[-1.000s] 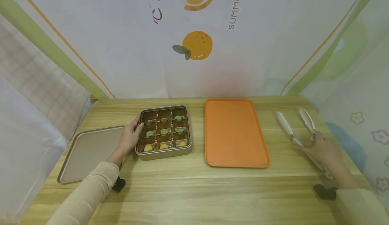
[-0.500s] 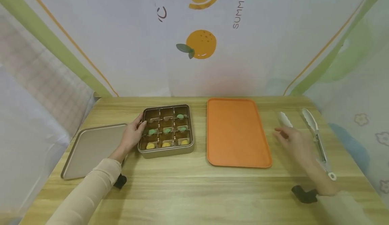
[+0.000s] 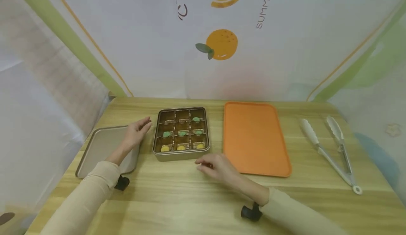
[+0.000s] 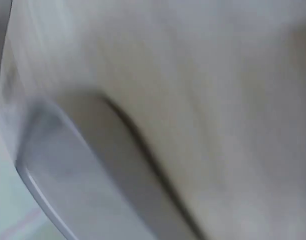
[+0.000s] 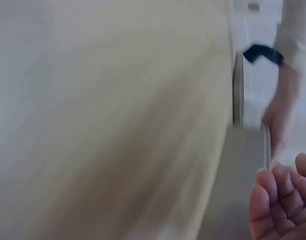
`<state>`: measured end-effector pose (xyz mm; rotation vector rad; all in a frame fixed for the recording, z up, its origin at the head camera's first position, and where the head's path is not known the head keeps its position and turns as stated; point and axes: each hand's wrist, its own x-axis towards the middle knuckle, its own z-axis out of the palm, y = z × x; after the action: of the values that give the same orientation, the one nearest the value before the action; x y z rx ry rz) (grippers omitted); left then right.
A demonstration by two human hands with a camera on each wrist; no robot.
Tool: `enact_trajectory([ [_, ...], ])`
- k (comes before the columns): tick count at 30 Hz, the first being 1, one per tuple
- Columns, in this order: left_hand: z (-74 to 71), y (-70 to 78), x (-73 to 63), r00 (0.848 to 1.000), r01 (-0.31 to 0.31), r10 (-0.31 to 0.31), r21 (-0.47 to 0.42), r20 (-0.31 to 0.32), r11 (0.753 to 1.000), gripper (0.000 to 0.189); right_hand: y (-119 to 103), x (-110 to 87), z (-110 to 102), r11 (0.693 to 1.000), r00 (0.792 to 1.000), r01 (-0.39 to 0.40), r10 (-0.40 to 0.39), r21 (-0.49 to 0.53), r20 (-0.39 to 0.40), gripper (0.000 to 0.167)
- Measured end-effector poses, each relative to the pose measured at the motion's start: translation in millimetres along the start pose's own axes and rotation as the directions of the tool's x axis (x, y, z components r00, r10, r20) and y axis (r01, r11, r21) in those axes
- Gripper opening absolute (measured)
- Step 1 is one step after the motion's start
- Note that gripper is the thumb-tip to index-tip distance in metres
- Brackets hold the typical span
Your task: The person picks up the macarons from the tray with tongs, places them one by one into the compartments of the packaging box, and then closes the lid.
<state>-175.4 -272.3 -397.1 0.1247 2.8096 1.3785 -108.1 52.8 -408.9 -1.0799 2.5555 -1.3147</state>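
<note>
A square metal tin [image 3: 182, 155] stands left of the middle of the table, its brown insert divided into several compartments. Yellow round pieces [image 3: 181, 148] fill the near row; green pieces [image 3: 182, 133] lie in the middle row and in the far right compartment. My left hand [image 3: 137, 133] hovers left of the tin, apart from it and over the edge of a flat metal lid [image 3: 108, 150]. Just off the tin's near right corner is my right hand [image 3: 219, 168], fingers loosely bent and holding nothing. Its fingers [image 5: 265, 200] also show in the right wrist view. The left wrist view is blurred.
An orange tray [image 3: 255, 139] lies right of the tin. Farther right, metal tongs [image 3: 333, 162] with pale tips rest spread on the wooden table [image 3: 177, 199]. A printed cloth [image 3: 152, 58] hangs behind the table's back edge.
My right hand has left the tongs and come left across the table to the tin. The left hand has come off the tin's left side. The view has turned slightly.
</note>
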Motion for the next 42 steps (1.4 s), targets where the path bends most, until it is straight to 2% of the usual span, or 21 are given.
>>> enact_trajectory([
  [3,-19.1,-7.1,-13.9,1.0,0.029,-0.03,-0.012,-0.01,0.999,0.052,-12,14.1,23,0.989,0.994,-0.074,0.063,0.13,0.087,0.019],
  [7,-46.7,-26.1,-35.7,0.989,0.083,-0.079,0.02,-0.128,0.996,0.05,-27,31.6,51,0.94,0.978,-0.175,0.133,0.292,0.159,0.024],
  [9,-59.0,-37.2,-46.1,0.974,0.11,-0.101,0.033,-0.203,0.993,0.049,-36,40.6,63,0.899,0.966,-0.236,0.175,0.37,0.192,0.027],
  [11,-69.3,-46.1,-55.2,0.956,0.141,-0.121,0.058,-0.269,0.988,0.046,-45,49.1,74,0.841,0.949,-0.3,0.213,0.45,0.234,0.032],
  [14,-80.0,-56.2,-65.8,0.925,0.197,-0.161,0.072,-0.343,0.978,0.044,-56,61.6,90,0.778,0.93,-0.359,0.251,0.515,0.27,0.038],
  [17,-86.3,-64.0,-73.7,0.902,0.259,-0.209,0.088,-0.379,0.962,0.043,-63,72.9,105,0.729,0.918,-0.396,0.302,0.559,0.257,0.044],
  [19,-89.3,-68.7,-77.7,0.893,0.301,-0.241,0.107,-0.379,0.948,0.044,-67,80.6,114,0.693,0.91,-0.411,0.347,0.593,0.226,0.048],
  [22,-92.0,-74.9,-82.3,0.893,0.327,-0.257,0.14,-0.369,0.935,0.044,-70,91.6,126,0.647,0.893,-0.422,0.417,0.635,0.17,0.053],
  [24,-93.4,-78.7,-84.8,0.901,0.328,-0.259,0.155,-0.347,0.932,0.045,-72,98.4,132,0.635,0.88,-0.425,0.456,0.645,0.131,0.056],
  [28,-94.2,-84.8,-89.3,0.914,0.317,-0.251,0.175,-0.319,0.932,0.045,-77,108.3,141,0.609,0.835,-0.46,0.543,0.647,0.082,0.059],
  [32,-93.9,-87.8,-92.4,0.914,0.33,-0.264,0.183,-0.309,0.926,0.045,-78,114.2,149,0.532,0.805,-0.463,0.586,0.709,0.087,0.062],
  [35,-93.4,-88.0,-93.6,0.914,0.342,-0.283,0.176,-0.291,0.923,0.046,-78,118.1,152,0.496,0.799,-0.442,0.597,0.748,0.076,0.063],
  [37,-93.5,-87.8,-94.6,0.916,0.347,-0.292,0.177,-0.274,0.921,0.046,-77,121.2,154,0.486,0.791,-0.433,0.609,0.759,0.062,0.063],
  [42,-94.8,-88.5,-97.5,0.913,0.365,-0.321,0.154,-0.25,0.918,0.045,-77,128.0,158,0.483,0.789,-0.419,0.612,0.769,0.046,0.059],
])
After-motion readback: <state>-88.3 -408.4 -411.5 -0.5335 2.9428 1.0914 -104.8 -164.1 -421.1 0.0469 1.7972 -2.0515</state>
